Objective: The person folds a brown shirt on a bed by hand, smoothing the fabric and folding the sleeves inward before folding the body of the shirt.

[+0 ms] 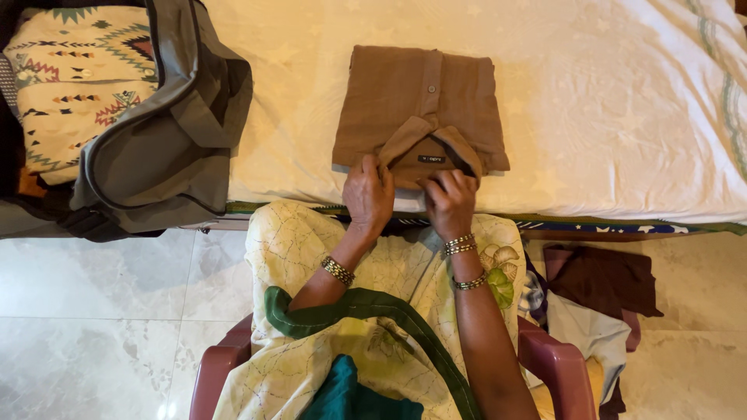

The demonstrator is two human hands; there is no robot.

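Observation:
A folded brown collared shirt (424, 97) lies on the pale bed sheet (607, 93), its collar toward me at the bed's near edge. My left hand (367, 194) presses down on the collar's left side with fingers curled over the cloth. My right hand (450, 198) grips the collar's right side just beside it. Both wrists wear beaded bangles. I sit in a maroon plastic chair (556, 362) in a yellow patterned garment with a green scarf.
An open grey bag (167, 148) holding a cream patterned cloth (74, 78) sits on the bed at the left. A pile of brown and white clothes (595, 299) lies by the chair on the right. Marble floor (93, 311) stretches below.

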